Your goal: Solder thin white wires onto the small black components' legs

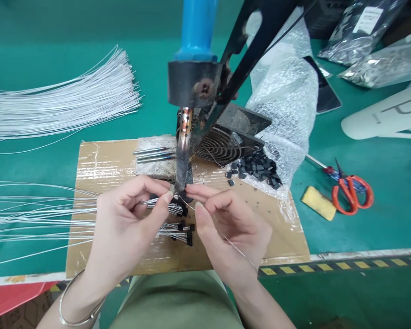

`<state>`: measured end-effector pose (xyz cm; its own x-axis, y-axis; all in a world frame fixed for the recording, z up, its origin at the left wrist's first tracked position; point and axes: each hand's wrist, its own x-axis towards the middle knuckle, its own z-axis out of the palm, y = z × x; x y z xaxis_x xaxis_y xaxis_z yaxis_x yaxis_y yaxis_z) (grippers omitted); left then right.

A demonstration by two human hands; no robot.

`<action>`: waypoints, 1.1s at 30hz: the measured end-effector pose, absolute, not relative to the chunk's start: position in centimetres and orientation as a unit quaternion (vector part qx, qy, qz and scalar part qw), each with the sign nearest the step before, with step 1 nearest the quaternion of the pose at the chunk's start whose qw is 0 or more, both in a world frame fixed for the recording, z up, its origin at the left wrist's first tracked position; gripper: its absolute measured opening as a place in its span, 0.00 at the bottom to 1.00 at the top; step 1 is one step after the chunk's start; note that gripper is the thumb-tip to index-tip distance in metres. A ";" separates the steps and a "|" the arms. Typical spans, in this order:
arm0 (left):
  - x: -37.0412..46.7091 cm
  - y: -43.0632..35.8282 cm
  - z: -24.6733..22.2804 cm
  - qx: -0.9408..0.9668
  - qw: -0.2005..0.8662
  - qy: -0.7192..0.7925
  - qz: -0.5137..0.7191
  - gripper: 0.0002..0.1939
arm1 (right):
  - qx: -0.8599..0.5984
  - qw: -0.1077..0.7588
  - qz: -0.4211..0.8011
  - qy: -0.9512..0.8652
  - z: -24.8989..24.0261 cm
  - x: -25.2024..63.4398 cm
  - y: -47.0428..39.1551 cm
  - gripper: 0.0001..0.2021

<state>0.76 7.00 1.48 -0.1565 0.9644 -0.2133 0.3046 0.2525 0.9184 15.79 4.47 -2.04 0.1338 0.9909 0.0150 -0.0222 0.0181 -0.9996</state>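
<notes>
A soldering iron (pixel 184 151) with a blue handle is clamped upright, tip down, between my hands. Just left of its tip, my left hand (pixel 130 228) pinches a thin white wire (pixel 151 201); the wire's end is hidden by the fingers. My right hand (pixel 231 228) closes on a thin strand of solder wire (pixel 239 250), which leads toward the iron's tip and trails out below the palm. Its forefinger is close to the tip. Below my fingers, several wires with small black connectors (pixel 189 237) at their ends lie on the cardboard (pixel 277 237).
A thick bundle of white wires (pixel 89 103) lies at the left. Black connectors (pixel 260 167) are piled by bubble wrap (pixel 284 91), near a black fan (pixel 222 144). Orange-handled scissors (pixel 344 198), a yellow sponge (pixel 318 203) and a white cup (pixel 373 121) are on the right.
</notes>
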 end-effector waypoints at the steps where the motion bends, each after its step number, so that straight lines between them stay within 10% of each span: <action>1: 0.8 7.0 1.5 0.479 0.437 0.660 0.380 0.04 | -0.523 0.542 0.467 -0.464 -2.0 15.8 4.5 0.10; 33: 0.2 6.8 0.9 0.517 0.424 0.643 0.374 0.03 | -0.522 0.557 0.456 -0.458 -2.4 15.5 4.4 0.11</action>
<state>0.18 6.80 0.92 -0.1055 0.9817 -0.1587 0.3469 0.1859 0.9193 15.46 4.37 -2.43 0.1643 0.9858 0.0343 -0.0289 0.0396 -0.9988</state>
